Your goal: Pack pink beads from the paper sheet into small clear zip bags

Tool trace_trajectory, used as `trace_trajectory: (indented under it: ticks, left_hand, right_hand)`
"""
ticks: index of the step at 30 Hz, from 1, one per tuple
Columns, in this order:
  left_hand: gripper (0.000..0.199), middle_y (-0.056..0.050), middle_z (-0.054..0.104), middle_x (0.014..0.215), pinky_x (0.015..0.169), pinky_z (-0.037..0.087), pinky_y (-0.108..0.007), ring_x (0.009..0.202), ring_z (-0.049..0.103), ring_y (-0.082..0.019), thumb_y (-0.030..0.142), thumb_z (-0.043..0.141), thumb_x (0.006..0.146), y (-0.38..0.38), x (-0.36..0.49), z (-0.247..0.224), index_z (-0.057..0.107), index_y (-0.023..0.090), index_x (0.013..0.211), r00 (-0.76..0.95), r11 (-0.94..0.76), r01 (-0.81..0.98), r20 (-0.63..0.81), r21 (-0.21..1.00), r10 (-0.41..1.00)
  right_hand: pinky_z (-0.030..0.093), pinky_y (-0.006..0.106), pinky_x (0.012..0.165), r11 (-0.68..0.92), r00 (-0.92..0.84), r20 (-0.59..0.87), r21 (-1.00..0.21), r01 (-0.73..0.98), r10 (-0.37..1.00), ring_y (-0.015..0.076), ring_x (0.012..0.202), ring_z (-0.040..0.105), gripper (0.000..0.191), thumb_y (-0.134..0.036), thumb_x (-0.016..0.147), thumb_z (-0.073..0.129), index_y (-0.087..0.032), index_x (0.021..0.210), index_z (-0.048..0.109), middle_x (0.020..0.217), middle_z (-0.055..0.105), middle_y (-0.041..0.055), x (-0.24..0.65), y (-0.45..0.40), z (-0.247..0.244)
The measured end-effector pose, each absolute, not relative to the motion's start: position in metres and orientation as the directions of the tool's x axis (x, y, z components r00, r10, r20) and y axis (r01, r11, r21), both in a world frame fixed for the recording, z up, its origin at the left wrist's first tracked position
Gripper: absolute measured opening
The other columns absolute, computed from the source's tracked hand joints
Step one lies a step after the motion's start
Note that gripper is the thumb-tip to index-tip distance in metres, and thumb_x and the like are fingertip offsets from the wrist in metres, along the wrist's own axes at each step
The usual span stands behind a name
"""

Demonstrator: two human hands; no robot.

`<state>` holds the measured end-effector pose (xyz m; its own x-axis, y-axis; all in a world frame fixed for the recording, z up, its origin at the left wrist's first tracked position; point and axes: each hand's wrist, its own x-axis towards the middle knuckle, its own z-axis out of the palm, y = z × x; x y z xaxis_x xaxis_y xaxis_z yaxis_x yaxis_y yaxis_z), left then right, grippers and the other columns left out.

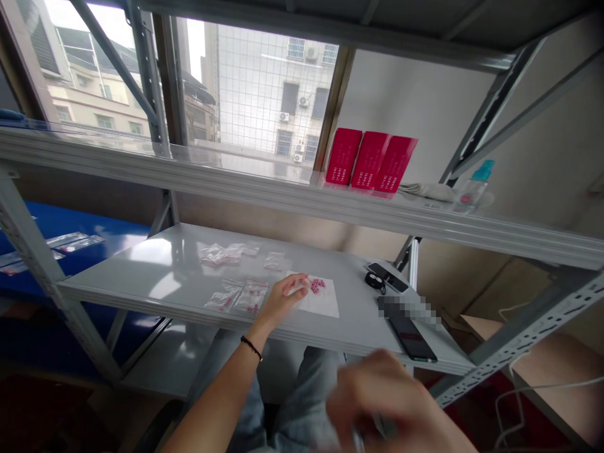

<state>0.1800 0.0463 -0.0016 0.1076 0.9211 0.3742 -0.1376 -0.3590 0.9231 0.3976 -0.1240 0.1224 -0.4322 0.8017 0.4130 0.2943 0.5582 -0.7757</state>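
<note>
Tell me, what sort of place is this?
It looks like a small packing or storage room, though I can't be sure: grey metal shelving, red boxes lined up on the upper shelf, and small clear plastic bags laid out below.

grey steel shelving (302, 195) | meshed window (255, 82) | white building (283, 75) outside | cream wall (415, 107)

The right hand (382, 402) is blurred and cut off below.

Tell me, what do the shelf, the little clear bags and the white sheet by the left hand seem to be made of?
The shelf looks like grey-painted sheet metal, glossy with window glare. The bags look like thin clear plastic, creased and shiny. The sheet by the left hand looks matte, probably paper.
</note>
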Motion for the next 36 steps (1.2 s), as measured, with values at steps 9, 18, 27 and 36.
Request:
trace_trajectory:
  ticks: [9,18,27,36]
  left_hand:
    - [0.045,-0.009,0.072,0.119,0.105,0.045,-0.036,0.119,0.063,-0.027,0.049,0.072,0.083,0.049,0.180,-0.011,0.069,0.019,0.117,0.093,-0.368,-0.109,0.378,0.923,0.921]
    - [0.042,-0.008,0.073,0.118,0.101,0.048,-0.035,0.116,0.064,-0.026,0.050,0.068,0.086,0.052,0.181,-0.013,0.070,0.020,0.115,0.115,-0.335,-0.090,0.344,0.938,0.932]
    - [0.041,-0.009,0.074,0.115,0.101,0.047,-0.036,0.113,0.065,-0.026,0.047,0.071,0.084,0.054,0.183,-0.016,0.071,0.019,0.114,0.121,-0.336,-0.083,0.345,0.938,0.931]
    - [0.041,-0.009,0.074,0.116,0.099,0.048,-0.036,0.111,0.065,-0.027,0.046,0.071,0.084,0.053,0.181,-0.014,0.072,0.019,0.115,0.138,-0.356,-0.070,0.363,0.932,0.921]
  right_hand:
    - [0.050,0.030,0.081,0.409,-0.270,0.369,-0.377,0.831,0.889,0.0191,0.086,0.067,0.034,-0.018,0.093,0.044,-0.018,0.113,0.072,0.107,0.072,0.0084,0.403,0.090,0.019]
    - [0.044,0.027,0.082,0.371,-0.291,0.304,-0.249,0.895,0.907,0.0215,0.107,0.062,0.031,-0.023,0.100,0.045,-0.025,0.119,0.070,0.120,0.066,0.0075,0.391,0.095,-0.013]
    - [0.040,0.026,0.078,0.377,-0.321,0.265,-0.201,0.904,0.909,0.0191,0.099,0.062,0.029,-0.018,0.097,0.046,-0.022,0.114,0.070,0.114,0.067,0.0070,0.391,0.105,-0.003]
    - [0.040,0.025,0.078,0.427,-0.387,0.221,-0.174,0.887,0.895,0.0175,0.096,0.063,0.024,-0.022,0.099,0.046,-0.021,0.106,0.069,0.109,0.069,0.0055,0.396,0.110,0.001]
